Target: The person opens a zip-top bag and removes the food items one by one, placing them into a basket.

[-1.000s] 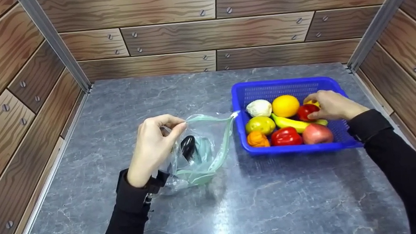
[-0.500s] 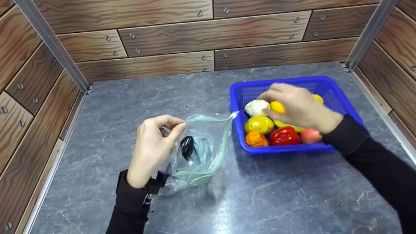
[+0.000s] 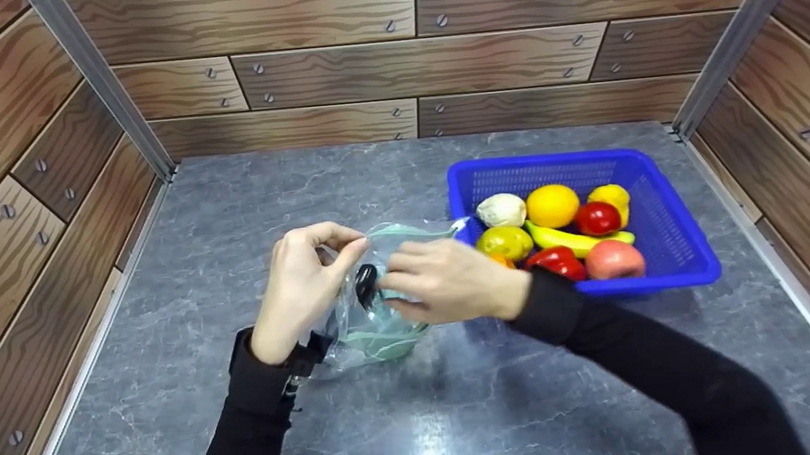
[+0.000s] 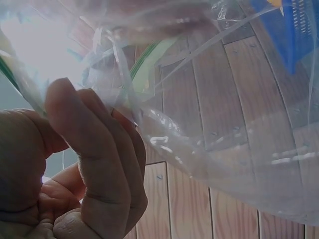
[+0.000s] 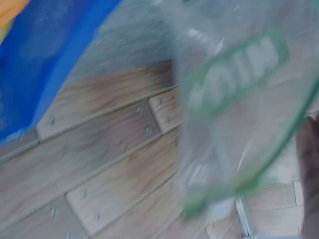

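My left hand (image 3: 307,287) pinches the rim of a clear zip bag (image 3: 364,352) with pale green edging, its white slider (image 3: 459,224) at the far right corner. A glossy dark eggplant-like thing (image 3: 366,284) shows inside. My right hand (image 3: 446,280), blurred, is over the bag's mouth with fingers loosely bent toward the left hand; nothing shows between them. In the left wrist view, the fingers (image 4: 102,159) curl beside the clear plastic (image 4: 239,149). In the right wrist view, a green label (image 5: 239,69) marks the bag.
A blue basket (image 3: 677,233) on the right holds an orange (image 3: 553,206), a banana (image 3: 575,240), a red pepper (image 3: 558,264), a red apple (image 3: 598,219), a peach (image 3: 615,260) and other produce. Wood-patterned walls (image 3: 333,72) enclose the grey marbled table (image 3: 226,199).
My right hand has left the red apple in the basket and moved left to the bag, while the apple stays in the basket. My left hand keeps its pinch on the rim.
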A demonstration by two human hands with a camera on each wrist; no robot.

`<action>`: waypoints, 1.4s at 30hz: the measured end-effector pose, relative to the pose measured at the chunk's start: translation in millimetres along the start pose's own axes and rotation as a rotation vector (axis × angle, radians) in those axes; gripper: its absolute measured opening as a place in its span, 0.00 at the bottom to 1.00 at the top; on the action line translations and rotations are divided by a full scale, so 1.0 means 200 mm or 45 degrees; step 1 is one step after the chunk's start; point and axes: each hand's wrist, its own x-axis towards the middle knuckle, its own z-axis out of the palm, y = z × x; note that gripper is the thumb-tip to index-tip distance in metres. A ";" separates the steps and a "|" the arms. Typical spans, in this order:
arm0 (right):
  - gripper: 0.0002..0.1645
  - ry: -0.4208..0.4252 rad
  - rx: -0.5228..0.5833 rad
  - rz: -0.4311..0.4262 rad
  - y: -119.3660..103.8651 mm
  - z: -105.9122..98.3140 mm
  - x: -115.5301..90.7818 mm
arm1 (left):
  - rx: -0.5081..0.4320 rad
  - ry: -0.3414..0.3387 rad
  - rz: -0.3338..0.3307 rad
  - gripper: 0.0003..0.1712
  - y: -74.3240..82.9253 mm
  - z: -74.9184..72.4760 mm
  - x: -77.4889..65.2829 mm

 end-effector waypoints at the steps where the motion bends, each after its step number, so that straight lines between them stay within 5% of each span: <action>1: 0.11 -0.079 0.006 0.031 -0.01 0.04 0.02 | -0.005 -0.003 -0.006 0.05 0.00 0.00 0.00; 7: 0.09 -0.621 0.115 0.299 -0.03 0.24 0.16 | 0.002 -0.001 -0.015 0.04 0.01 0.02 0.02; 9: 0.09 -0.695 0.118 0.335 -0.03 0.31 0.19 | 0.014 0.005 0.002 0.04 0.01 0.02 0.02; 18: 0.11 -0.407 0.259 0.252 -0.02 0.56 0.15 | 0.031 -0.009 0.025 0.04 -0.01 0.04 0.02; 26: 0.17 -0.517 0.439 0.458 -0.04 0.66 0.10 | 0.027 -0.011 0.036 0.04 -0.02 0.05 0.02; 30: 0.23 -0.496 0.339 0.497 0.00 0.96 -0.04 | 0.030 -0.026 0.037 0.04 -0.01 0.05 0.02; 34: 0.21 -0.480 0.178 0.414 0.07 1.31 -0.18 | 0.037 -0.027 0.036 0.03 -0.01 0.06 0.02; 37: 0.16 -0.525 0.122 0.380 0.07 1.19 -0.09 | 0.041 -0.021 0.034 0.03 -0.01 0.07 0.02; 42: 0.12 -0.563 0.149 0.441 0.00 0.71 0.14 | 0.056 -0.029 0.026 0.04 -0.02 0.08 0.02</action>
